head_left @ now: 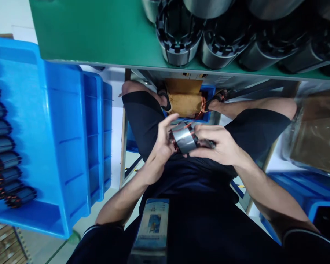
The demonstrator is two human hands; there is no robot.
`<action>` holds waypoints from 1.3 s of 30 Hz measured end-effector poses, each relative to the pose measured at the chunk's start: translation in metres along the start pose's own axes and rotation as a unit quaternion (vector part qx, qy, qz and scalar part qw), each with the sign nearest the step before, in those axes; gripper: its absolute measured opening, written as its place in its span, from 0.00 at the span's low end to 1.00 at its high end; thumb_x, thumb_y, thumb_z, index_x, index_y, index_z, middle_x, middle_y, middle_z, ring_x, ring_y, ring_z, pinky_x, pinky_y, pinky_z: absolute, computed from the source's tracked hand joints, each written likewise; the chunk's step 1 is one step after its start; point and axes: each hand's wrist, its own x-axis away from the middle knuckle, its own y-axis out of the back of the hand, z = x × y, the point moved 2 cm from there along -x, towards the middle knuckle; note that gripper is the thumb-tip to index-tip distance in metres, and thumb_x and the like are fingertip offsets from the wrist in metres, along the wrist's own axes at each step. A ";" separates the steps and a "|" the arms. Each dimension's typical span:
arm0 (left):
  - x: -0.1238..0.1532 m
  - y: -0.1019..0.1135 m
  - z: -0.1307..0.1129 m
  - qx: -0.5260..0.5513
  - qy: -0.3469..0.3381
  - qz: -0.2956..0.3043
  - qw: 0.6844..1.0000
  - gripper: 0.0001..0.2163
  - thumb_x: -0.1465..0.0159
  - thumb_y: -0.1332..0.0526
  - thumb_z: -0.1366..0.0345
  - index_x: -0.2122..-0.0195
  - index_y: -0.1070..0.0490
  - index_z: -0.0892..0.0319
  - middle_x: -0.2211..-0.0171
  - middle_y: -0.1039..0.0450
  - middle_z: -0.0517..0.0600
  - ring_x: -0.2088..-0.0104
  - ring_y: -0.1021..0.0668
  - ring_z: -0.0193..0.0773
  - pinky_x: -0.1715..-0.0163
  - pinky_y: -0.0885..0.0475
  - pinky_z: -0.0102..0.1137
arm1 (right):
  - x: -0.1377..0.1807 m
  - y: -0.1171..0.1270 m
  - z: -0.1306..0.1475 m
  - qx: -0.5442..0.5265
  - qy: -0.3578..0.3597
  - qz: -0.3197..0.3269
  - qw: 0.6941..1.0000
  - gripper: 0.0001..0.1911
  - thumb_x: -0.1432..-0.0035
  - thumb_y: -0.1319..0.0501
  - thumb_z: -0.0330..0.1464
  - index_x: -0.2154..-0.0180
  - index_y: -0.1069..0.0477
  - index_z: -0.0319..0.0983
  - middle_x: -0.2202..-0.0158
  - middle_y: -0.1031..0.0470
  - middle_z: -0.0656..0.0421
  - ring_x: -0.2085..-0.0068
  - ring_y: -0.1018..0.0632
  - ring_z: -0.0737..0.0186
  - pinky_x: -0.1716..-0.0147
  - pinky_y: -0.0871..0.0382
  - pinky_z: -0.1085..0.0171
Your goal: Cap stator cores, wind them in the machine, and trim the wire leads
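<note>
I look down at my lap, where both hands hold one wound motor stator (183,138), a grey steel cylinder with copper windings at its left end. My left hand (161,146) curls round that left end with its fingers over the top. My right hand (219,143) grips the right end, fingers wrapped across it. The part sits above my dark shorts, below the edge of a green bench (99,40).
Several empty steel stator cores (178,35) lie on the green bench at the top. A blue crate (68,146) at the left holds a row of wound stators (2,154). A blue bin (302,190) and a brown plastic bag (319,135) sit at the right.
</note>
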 end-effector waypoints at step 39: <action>0.004 -0.041 -0.026 0.174 0.034 -0.149 0.973 0.16 0.20 0.31 0.47 0.36 0.23 0.43 0.47 0.22 0.51 0.53 0.18 0.43 0.57 0.17 0.36 | 0.044 -0.012 0.076 0.324 -0.008 -0.064 0.944 0.32 0.24 0.33 0.23 0.27 0.21 0.53 0.49 0.10 0.60 0.54 0.10 0.61 0.49 0.10 0.63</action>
